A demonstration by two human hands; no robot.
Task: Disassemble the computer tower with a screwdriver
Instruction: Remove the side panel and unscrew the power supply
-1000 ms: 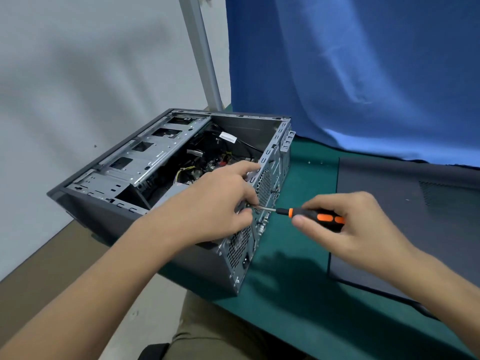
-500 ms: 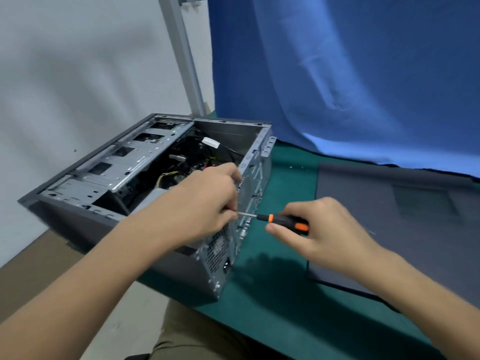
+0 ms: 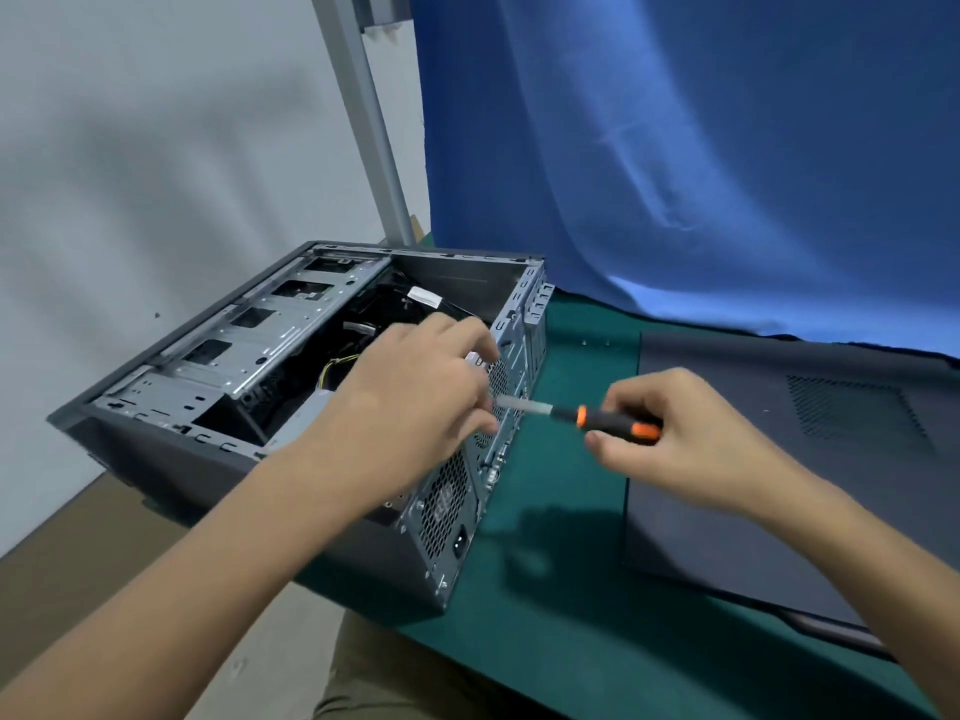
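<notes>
Computer tower lies on its side at the nine o'clock edge of the green mat. It's open on top, showing drive cage and cables, with the vented rear facing three o'clock. Right hand grips the black-and-orange screwdriver, its shaft pointing to nine o'clock at that rear. Left hand arches over the rear rim, fingers curled about the tip. Whether it's pinching, I cannot tell. A loose side panel lies flat at three o'clock.

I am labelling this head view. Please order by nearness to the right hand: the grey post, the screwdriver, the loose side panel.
1. Screwdriver, gripped in the right hand.
2. Side panel, lying flat just to its right.
3. Grey post, far back, left.
</notes>
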